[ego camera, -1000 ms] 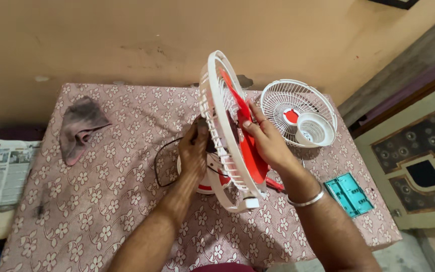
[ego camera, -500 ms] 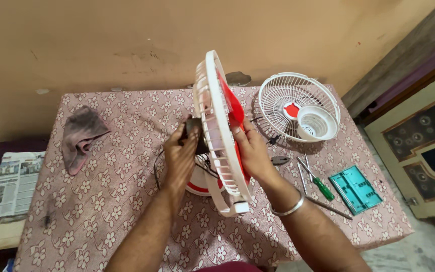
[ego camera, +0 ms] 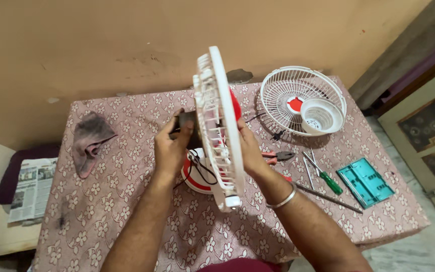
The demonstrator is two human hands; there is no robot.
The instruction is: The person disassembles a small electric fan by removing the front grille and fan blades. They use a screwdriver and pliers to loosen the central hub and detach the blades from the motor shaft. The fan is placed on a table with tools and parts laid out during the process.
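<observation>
The left hand [ego camera: 171, 147] was curled around the dark motor housing [ego camera: 186, 126] at the back of the fan, fingers closed on it. The right hand [ego camera: 250, 151] lay flat, fingers pressed against the front side near the red blade [ego camera: 234, 107]. Between them stood the white rear guard [ego camera: 216, 126], held edge-on to the camera, its long axis running up and away from the person, lifted above the red-and-white base [ego camera: 197, 179]. Both hands were equally close, one on each face. Black wires [ego camera: 200, 168] hung down behind the guard. Farther right on the flowered desk [ego camera: 127, 201] lay the detached front guard [ego camera: 303, 100], pliers [ego camera: 275, 156], a green screwdriver [ego camera: 328, 180] and a teal tray [ego camera: 364, 182]; a grey rag [ego camera: 89, 138] lay to the left.
</observation>
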